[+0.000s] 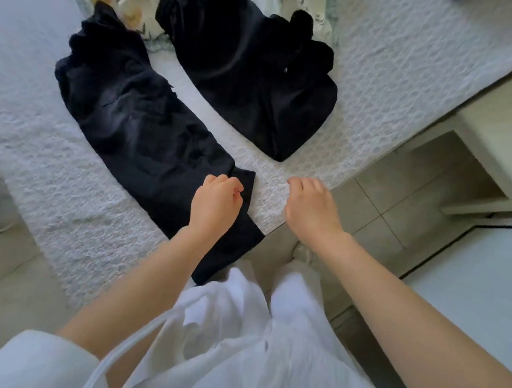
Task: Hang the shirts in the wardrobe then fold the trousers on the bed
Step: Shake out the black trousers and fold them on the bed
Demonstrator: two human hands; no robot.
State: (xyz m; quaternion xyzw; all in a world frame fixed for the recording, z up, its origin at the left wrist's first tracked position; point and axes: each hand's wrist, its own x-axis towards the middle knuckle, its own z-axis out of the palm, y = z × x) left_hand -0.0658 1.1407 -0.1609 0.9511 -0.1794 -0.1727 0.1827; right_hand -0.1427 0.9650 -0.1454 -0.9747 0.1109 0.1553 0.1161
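On bed [367, 79], two black trousers are lying: far pair [253, 69] is looking already folded into a compact block, near pair [137, 121] is stretching long w/ its end hanging off the edge, prob half-folded at most. No shirts are showing, so hanging part is prob done. L hand [216, 202] is resting curled on near pair's lower end, can't tell if it's pinching cloth; R hand [312, 211] is hovering just beside, loosely curled, empty.
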